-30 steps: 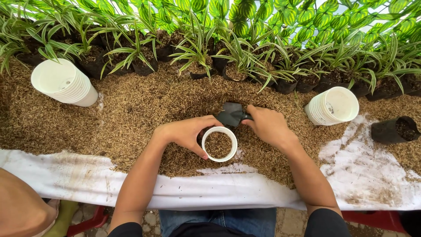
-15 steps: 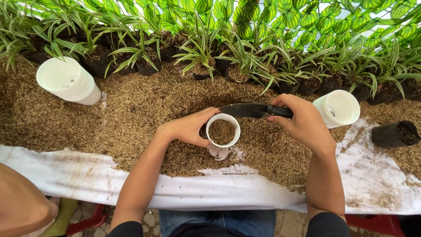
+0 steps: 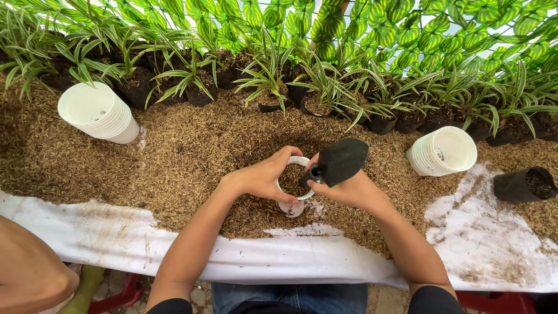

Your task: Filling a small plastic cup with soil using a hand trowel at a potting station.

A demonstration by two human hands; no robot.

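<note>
At the middle of the table, the left hand wraps round the left side of a small white pot, fingers curled along its rim; the pot is partly filled with brown husk mix. The right hand is closed on the handle of a black trowel, whose blade tilts up just right of the pot. To the far left lies a stack of white pots on its side, open mouth showing; another stack lies to the right. Further right a black grow bag holds dark soil. Brown husk mix covers a white sheet. Along the far edge stand striped green plants in black bags.
</note>
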